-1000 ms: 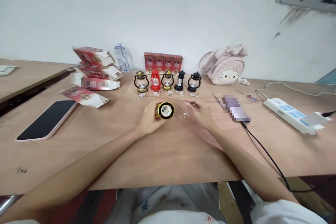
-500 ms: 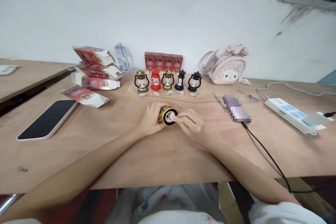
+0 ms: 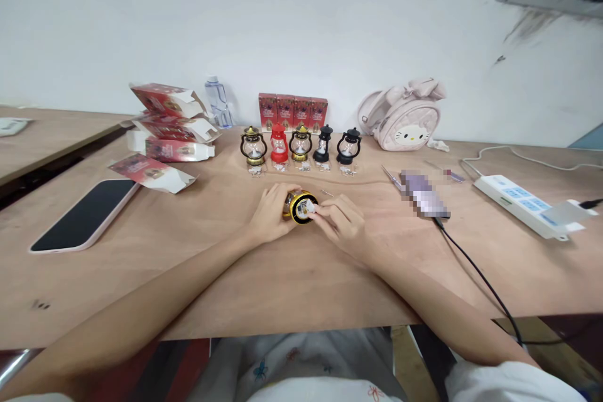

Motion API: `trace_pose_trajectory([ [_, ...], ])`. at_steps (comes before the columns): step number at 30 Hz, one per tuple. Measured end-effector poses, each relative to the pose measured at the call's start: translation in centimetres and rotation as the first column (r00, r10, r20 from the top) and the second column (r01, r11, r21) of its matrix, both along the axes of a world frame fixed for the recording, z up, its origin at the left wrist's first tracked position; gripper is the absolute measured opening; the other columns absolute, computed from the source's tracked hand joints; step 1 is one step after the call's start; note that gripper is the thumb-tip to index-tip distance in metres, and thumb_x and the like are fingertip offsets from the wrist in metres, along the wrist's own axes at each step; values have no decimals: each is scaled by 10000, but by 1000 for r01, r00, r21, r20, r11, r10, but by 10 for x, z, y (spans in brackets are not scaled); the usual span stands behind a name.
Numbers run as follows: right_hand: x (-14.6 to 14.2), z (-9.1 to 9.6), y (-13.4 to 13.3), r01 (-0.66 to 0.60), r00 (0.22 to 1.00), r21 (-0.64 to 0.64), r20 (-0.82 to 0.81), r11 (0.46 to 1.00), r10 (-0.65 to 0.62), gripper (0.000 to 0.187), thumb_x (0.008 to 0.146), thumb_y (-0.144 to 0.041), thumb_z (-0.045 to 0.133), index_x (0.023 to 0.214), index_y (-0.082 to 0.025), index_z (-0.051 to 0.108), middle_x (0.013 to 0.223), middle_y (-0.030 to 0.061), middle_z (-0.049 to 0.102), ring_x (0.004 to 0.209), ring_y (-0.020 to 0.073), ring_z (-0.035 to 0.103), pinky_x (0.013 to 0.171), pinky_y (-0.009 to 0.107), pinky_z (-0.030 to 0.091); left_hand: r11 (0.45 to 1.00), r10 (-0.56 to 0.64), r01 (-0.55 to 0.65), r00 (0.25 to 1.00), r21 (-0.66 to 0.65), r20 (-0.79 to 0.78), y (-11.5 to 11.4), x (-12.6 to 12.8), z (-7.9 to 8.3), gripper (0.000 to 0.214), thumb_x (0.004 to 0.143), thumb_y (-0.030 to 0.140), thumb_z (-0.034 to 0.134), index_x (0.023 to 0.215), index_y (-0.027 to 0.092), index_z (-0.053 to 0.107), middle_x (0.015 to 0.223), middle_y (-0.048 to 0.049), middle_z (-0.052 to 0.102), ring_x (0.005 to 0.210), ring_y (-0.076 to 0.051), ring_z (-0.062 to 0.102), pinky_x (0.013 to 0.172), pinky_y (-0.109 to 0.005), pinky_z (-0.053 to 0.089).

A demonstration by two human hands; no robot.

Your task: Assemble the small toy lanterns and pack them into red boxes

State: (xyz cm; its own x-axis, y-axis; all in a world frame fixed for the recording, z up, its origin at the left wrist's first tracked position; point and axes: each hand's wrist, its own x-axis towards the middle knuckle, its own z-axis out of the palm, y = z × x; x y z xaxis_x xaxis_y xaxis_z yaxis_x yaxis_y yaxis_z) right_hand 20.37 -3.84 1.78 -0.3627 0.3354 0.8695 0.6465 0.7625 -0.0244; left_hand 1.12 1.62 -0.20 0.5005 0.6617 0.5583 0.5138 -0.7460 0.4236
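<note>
My left hand [image 3: 272, 217] is closed around a small gold-and-black lantern [image 3: 293, 211]. The lantern lies tipped over, its round black base facing me. In the middle of that base a pale recess shows, with details too small to make out. My right hand [image 3: 343, 223] pinches a small white flat piece [image 3: 309, 206] at the recess, partly covered by the fingertips. Just beyond the right fingers, a thin small metal item [image 3: 326, 193] rests on the table.
Several small lanterns stand in a row, including a red lantern [image 3: 279, 144], with little clear packets [image 3: 280, 168] before them. Red boxes [image 3: 285, 113] and a pink bag [image 3: 409, 125] stand behind. A phone [image 3: 85, 213] lies left; a screwdriver [image 3: 392, 177] and power strip [image 3: 521, 204] lie right.
The white piece in my right fingers has tilted up slightly from the lantern's base, showing more of the recess. My left hand keeps its hold on the lantern.
</note>
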Motion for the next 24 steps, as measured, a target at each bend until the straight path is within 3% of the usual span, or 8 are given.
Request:
trace_pose_trajectory([
  [16, 7, 2, 11, 19, 942, 245, 320, 969, -99, 141, 882, -233, 601, 750, -206, 559, 675, 5, 550, 633, 131, 448, 606, 292, 323, 1000, 0, 0, 1000, -28, 11, 1, 0, 0, 485, 718, 338, 649, 1154, 212, 476, 1159, -96, 609, 1085, -285, 556, 917, -445, 418],
  [24, 12, 1, 12, -8, 932, 300, 348, 954, -102, 172, 867, -255, 626, 724, -209, 543, 636, -9, 537, 617, 128, 429, 583, 297, 303, 1000, -4, 4, 1000, -29, 0, 0, 0, 0, 473, 731, 340, 638, 1155, 209, 475, 1157, -92, 606, 1080, -277, 554, 907, -428, 418],
])
